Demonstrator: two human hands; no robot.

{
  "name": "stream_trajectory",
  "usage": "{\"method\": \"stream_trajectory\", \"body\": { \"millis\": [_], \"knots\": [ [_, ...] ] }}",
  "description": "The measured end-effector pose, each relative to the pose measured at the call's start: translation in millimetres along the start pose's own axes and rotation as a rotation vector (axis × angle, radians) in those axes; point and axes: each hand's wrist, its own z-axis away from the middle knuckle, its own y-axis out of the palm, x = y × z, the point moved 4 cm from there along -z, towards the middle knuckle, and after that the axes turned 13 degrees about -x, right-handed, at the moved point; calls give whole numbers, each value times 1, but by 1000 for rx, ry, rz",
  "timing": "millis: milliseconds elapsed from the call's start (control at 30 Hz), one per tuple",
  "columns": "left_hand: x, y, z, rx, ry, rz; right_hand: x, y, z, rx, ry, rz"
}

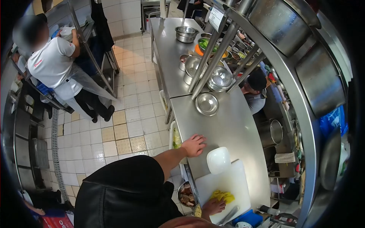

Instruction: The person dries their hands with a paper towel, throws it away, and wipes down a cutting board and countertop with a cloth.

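On the steel table point(243, 133) my left hand point(194, 145) lies with its fingers apart, just left of a white bowl point(218, 160). The bowl rests at the top edge of a white cutting board point(239, 182). Lower down, my right hand point(214, 206) touches a yellow cloth-like item point(223, 196) on the board; its fingers are partly hidden, and whether they grip it is unclear. A knife blade point(230, 214) lies beside that hand, near a blue object point(248, 219).
A metal bowl point(207, 104) sits farther up the table, with more bowls point(186, 34) beyond. Shelf posts rise at the right under large pots point(321, 79). A person point(57, 62) stands at a rack on the left; another point(255, 91) is across the table.
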Motion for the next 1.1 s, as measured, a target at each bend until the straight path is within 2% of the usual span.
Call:
{"method": "stream_trajectory", "body": {
  "millis": [533,767,1100],
  "knots": [
    [-1,-4,-2,-6,-19,42,-2,3,3,-90,-66,-18],
    [6,-1,-3,6,-27,42,3,-2,1,10,-17,13],
    [3,-2,-2,-27,-30,26,7,-7,2,-99,-64,-26]
  ]
}}
